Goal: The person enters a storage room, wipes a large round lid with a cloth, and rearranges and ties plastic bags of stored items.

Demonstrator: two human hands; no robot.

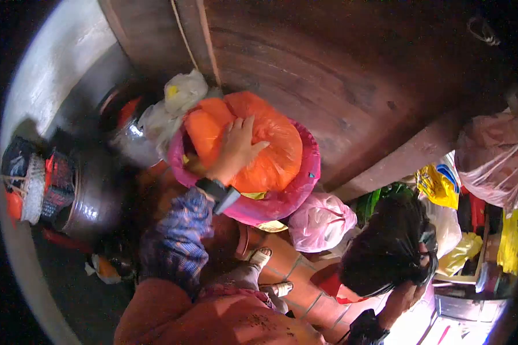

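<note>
My left hand (236,150) lies with spread fingers on top of a full orange plastic bag (273,146). That bag sits inside a container lined with pink plastic (303,192), whose edge shows all round it. On the other side, my right hand (406,296) grips a bulky black plastic bag (380,247) near its gathered end and holds it up off the floor. What the black bag contains is hidden. A pink-white knotted bag (322,223) rests between the lined container and the black bag.
Large dark glazed jars (101,192) stand at the left, with a woven basket (34,187) beside them. Whitish plastic bags (184,95) lean near the wooden wall (305,63). Shelves at the right hold a yellow bag (437,185) and other packages. Tiles (302,273) cover the floor.
</note>
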